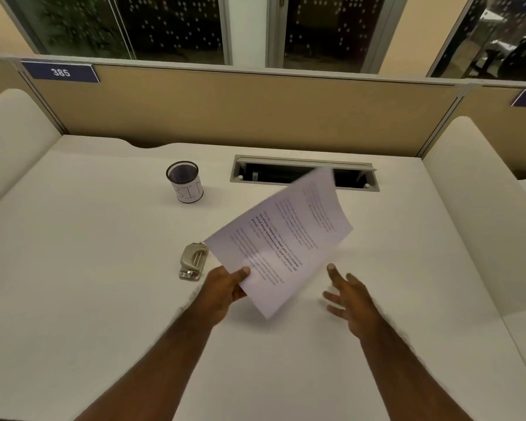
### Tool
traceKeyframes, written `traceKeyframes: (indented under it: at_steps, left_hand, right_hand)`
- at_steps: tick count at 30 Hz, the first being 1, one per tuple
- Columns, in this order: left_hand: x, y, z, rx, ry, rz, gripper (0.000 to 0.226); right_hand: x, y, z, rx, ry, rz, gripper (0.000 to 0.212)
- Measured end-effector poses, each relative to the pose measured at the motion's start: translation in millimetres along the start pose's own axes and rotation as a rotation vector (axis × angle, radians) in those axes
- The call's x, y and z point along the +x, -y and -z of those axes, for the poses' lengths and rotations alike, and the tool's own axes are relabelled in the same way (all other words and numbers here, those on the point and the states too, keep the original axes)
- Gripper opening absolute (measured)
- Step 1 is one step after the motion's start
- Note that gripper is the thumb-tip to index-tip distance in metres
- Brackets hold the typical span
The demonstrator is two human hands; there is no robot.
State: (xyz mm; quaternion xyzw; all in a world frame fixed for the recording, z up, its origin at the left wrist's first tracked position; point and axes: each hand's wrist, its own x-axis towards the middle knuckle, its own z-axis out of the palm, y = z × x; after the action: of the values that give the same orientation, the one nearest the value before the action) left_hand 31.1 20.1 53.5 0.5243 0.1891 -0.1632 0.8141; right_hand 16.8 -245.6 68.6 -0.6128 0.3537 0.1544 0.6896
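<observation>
Above the middle of the desk, the printed sheet slants from near-left to far-right, its near-left corner pinched by the left hand, while the right hand, fingers spread and holding nothing, hovers just right of its near edge.

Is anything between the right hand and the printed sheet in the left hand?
Nothing visible. The open right hand is apart from the printed sheet, which the left hand pinches; the hole punch lies left of it.

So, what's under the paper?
Under the paper, pinched by the left hand: bare desk. It hides part of the cable slot and a corner of the punch.
</observation>
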Motion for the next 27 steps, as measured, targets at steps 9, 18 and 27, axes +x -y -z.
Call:
traceKeyframes:
  at_steps: [9,18,27]
  left_hand:
    - [-16.2,58.0,-13.9,-0.014,0.014,0.173,0.038]
    - [-27.7,49.8,18.8,0.458,0.216,0.508,0.023]
    - [20.9,-31.1,75.1,0.945,-0.731,-0.309,0.031]
  right_hand:
    - [18.5,-8.0,-20.1,0.017,0.143,0.052,0.023]
    - [46.4,-19.1,-10.7,-0.179,-0.005,0.012,0.028]
    - [57.6,-21.8,-9.3,-0.319,-0.091,0.104,0.022]
